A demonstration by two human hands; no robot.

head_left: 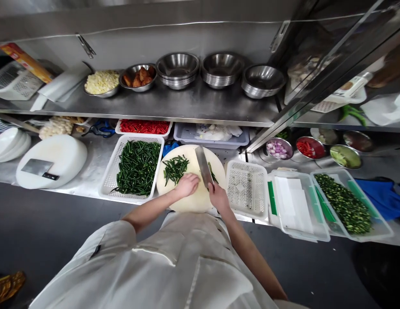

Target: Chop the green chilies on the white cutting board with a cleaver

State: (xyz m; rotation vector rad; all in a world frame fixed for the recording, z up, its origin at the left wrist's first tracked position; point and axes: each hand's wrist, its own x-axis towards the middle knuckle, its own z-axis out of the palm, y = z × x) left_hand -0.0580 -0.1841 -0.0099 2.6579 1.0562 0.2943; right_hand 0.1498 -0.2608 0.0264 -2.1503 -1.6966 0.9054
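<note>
A round white cutting board (196,201) lies in front of my body. My right hand (218,197) grips the handle of a cleaver (204,166), whose broad blade points away from me over the board. Some green chilies (213,172) show just right of the blade, partly hidden by it. My left hand (187,185) rests on the board with its fingers curled in, near a small heap of green chilies (175,168). What those fingers hold, if anything, is hidden.
Left of the board stands a white basket (105,191) full of green chilies. A perforated white basket (246,189) and clear tubs, one with chopped greens (344,204), sit to the right. A second board (66,167) carries another cleaver (37,166). Steel bowls (178,68) line the shelf.
</note>
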